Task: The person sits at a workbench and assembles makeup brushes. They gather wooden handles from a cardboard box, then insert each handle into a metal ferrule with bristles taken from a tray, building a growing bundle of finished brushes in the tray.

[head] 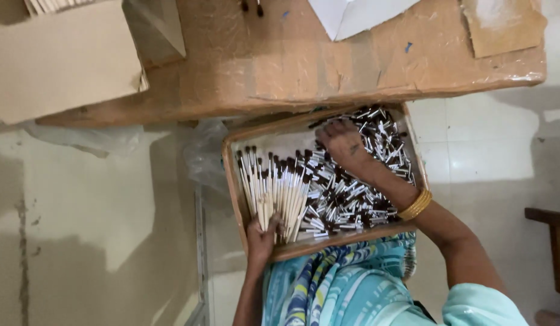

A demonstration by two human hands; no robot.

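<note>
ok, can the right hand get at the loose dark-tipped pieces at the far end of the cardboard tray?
Probably yes. The right hand already rests on the loose dark-tipped silver pieces in the open shallow cardboard tray; nothing covers them. The left hand holds the pale sticks.

A small hand-assembly workshop: a cardboard tray point(231, 181) at frame centre brims with identical small brushes point(346, 193), a tape-patched cardboard worktable point(292, 66) spans the top, and an open carton point(62, 54) fills the upper left.
</note>
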